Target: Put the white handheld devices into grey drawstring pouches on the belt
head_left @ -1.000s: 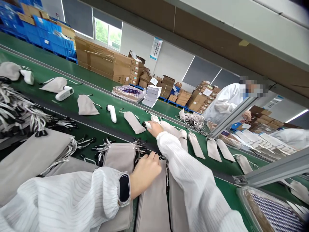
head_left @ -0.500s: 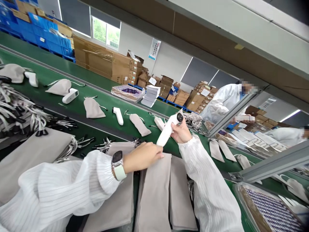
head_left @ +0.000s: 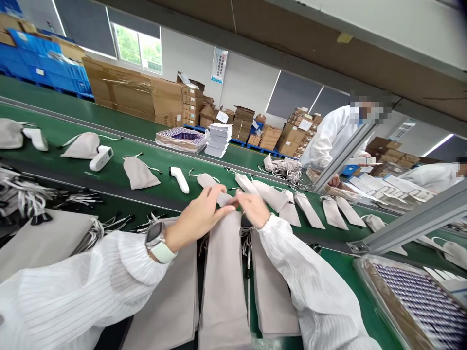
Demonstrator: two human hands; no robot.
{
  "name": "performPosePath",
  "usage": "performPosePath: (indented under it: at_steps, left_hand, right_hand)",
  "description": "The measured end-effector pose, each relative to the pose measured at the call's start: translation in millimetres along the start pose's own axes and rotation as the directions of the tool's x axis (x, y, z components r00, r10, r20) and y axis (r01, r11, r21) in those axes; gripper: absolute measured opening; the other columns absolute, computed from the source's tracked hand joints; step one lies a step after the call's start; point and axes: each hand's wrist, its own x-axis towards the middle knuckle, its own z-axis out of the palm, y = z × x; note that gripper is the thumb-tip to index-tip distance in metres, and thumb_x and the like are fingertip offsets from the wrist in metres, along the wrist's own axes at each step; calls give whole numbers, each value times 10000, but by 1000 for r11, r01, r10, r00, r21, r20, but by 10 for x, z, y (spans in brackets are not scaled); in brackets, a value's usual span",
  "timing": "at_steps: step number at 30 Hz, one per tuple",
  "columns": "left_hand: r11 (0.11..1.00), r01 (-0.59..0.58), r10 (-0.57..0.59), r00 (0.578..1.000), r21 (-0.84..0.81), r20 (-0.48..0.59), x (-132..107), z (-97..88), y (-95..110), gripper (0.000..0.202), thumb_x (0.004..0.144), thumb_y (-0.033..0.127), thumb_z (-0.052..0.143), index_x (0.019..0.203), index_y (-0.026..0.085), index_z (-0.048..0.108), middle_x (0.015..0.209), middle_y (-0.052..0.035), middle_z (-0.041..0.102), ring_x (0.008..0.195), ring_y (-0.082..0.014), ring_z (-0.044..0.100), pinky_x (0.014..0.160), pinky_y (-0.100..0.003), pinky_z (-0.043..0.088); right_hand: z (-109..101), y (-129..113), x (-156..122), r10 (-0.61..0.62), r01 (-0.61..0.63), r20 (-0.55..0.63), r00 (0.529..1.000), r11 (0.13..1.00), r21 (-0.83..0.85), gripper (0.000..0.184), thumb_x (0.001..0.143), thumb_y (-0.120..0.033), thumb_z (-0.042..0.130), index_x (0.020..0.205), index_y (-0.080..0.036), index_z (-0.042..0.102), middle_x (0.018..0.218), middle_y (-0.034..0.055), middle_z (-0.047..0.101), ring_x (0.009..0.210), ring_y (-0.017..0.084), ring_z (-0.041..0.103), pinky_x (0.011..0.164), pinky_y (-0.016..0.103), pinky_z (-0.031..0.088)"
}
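A grey drawstring pouch (head_left: 225,262) lies lengthwise in front of me, on other flat pouches. My left hand (head_left: 206,209), wearing a watch, pinches the pouch at its far end. Close against it, my right hand (head_left: 253,208) has its fingertips on the same end, somewhat blurred by motion. A bit of grey fabric shows between the fingers; what else may be there is hidden. Just beyond my left hand, a white forehead thermometer (head_left: 180,180) rests on the green conveyor belt (head_left: 160,192), beside a filled pouch (head_left: 140,173).
Stacks of flat pouches (head_left: 164,296) with bunched cords lie on both sides. More pouches and another thermometer (head_left: 101,158) line the belt. A metal post (head_left: 397,233) slants up at right, near a tray of patterned items (head_left: 416,301). A co-worker (head_left: 330,136) stands across the line.
The white thermometer that was in my right hand no longer shows. Both hands have come together at the pouch's far end, the right one moving down and left. The view has shifted slightly.
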Motion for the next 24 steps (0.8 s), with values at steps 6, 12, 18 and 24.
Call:
performPosePath:
  at_steps: [6, 12, 18, 24]
  left_hand:
    - [959, 115, -12, 930, -259, 368, -26, -174, 187, 370, 827, 407, 293, 617, 153, 461, 462, 45, 331, 414, -80, 314, 418, -184, 234]
    - [881, 11, 65, 987, -472, 144, 18, -49, 100, 295, 837, 355, 291, 742, 149, 479, 529, 48, 335, 464, -74, 311, 442, -170, 248]
    - [988, -15, 74, 919, -153, 388, 53, 14, -105, 126, 709, 281, 497, 712, 155, 494, 596, 41, 451, 545, -97, 429, 488, -181, 307]
    - [994, -91, 74, 963, 52, 259, -41, 282, -115, 115, 679, 144, 504, 788, 154, 469, 820, -12, 531, 791, -164, 482, 674, -240, 360]
  right_hand:
    - [-433, 386, 143, -39, -82, -530, 847, 976, -203, 442, 733, -563, 344, 592, -178, 511, 491, 2, 465, 478, 110, 416, 524, 241, 383]
    - [54, 160, -3, -110, -71, 529, 841, 948, 310, 435, 538, -360, 664, 906, -183, 514, 775, -5, 566, 540, 71, 477, 547, 214, 413]
    - [-262, 147, 61, -6, -8, 123, 992, 993, 116, 206, 559, -234, 568, 746, -168, 513, 664, -27, 513, 584, 102, 475, 597, 238, 401]
    - [-551, 65, 46, -154, -89, -444, 882, 873, -480, 225, 559, -253, 522, 777, -205, 550, 667, -10, 548, 607, 146, 489, 639, 267, 388]
